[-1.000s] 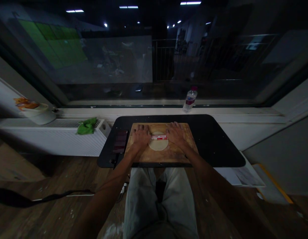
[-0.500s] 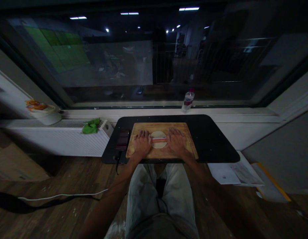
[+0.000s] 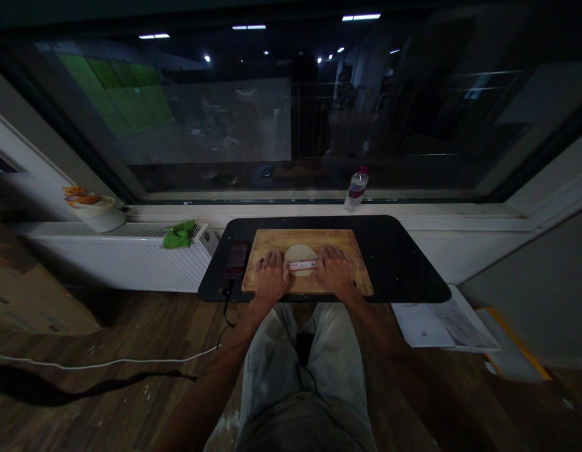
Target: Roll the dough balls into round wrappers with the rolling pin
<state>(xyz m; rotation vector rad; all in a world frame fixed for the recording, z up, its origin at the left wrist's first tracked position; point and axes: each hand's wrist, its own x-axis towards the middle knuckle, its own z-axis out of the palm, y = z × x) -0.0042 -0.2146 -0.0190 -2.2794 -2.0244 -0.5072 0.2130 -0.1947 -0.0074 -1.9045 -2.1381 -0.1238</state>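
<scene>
A thin round of pale dough lies on a wooden cutting board. Across its near half runs a short rolling pin, white with red edges and print. My left hand covers the pin's left end, fingers draped forward over it and thumb along its side. Over the right end, my right hand presses down in the same way. Both hands are closed over the pin with the palms down; its ends are hidden beneath them.
The board rests on a black table. A dark segmented slab with a cable lies at its left. Beyond are a water bottle on the sill, a green cloth on the radiator, and a white tub.
The rolling pin has turned, showing its white printed side instead of a red stripe. It sits slightly nearer to me on the dough, with both hands still on it. The view has shifted slightly.
</scene>
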